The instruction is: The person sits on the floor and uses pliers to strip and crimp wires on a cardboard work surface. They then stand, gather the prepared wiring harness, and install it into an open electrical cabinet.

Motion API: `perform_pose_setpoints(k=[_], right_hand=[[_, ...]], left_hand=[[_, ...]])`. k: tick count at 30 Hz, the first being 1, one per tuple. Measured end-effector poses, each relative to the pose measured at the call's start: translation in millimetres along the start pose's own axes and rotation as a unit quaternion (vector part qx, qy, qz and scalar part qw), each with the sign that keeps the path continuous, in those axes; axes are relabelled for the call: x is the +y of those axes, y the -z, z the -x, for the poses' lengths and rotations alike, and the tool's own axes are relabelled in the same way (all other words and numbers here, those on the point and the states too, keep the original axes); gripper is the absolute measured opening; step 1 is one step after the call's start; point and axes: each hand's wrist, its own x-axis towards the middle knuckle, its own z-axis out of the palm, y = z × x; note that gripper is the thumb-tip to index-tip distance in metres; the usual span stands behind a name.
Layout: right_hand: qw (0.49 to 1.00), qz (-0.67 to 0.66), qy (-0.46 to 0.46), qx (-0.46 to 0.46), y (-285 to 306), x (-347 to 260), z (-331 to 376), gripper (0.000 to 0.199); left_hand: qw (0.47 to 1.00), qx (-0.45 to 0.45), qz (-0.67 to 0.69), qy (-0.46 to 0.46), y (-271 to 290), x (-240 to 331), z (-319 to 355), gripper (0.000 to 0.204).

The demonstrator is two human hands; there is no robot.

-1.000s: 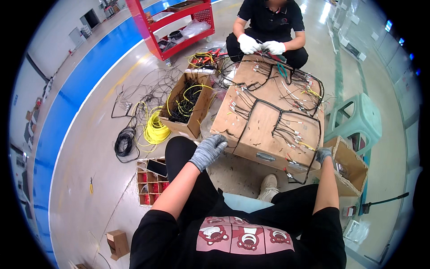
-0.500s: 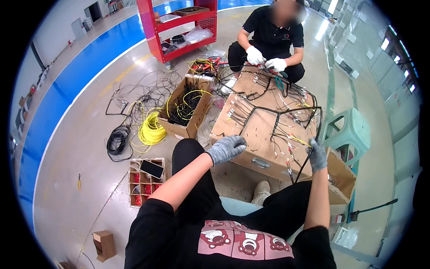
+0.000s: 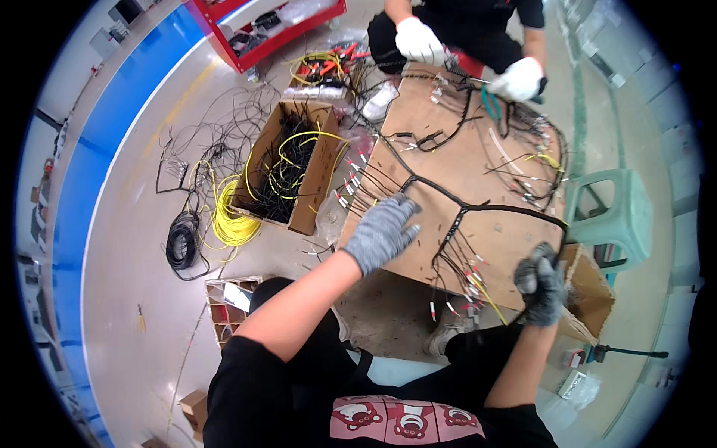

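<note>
Head view shows the left hand (image 3: 382, 233) spread flat on the brown board (image 3: 478, 172) beside the black wire harness (image 3: 478, 210); the right hand (image 3: 541, 284) fists its far loop at the board's corner; a hard tug could yank taped branches loose.

Wire harness (image 3: 478, 213): black taped bundle I'm working on, laid flat on the cardboard; its thick trunk runs from beside my left fingers across to the right edge, where it curves down.
Branches: thin wires fan off the trunk, many tipped with small white and red ends; one cluster spreads at the board's left edge, another hangs toward the near edge.
Cardboard board (image 3: 455, 160): brown, flat, tilted slightly, carrying the harness.
</note>
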Motion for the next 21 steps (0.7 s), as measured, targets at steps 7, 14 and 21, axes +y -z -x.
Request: perform_pose_setpoints(k=[7, 14, 21], right_hand=[[0.965, 0.036, 0.012, 0.261, 45, 20, -35, 0.035], [0.966, -0.073, -0.073, 0.236, 66, 35, -69, 0.037], [0.926, -0.005, -0.123, 0.357, 55, 73, -53, 0.043]], left_hand=[[0.997, -0.069, 0.030, 0.035, 4, -5, -19, 0.044], [0.993, -0.042, 0.058, 0.098, -21, -22, -62, 0.052], [0.995, -0.006, 0.060, 0.077, -48, -10, -16, 0.045]])
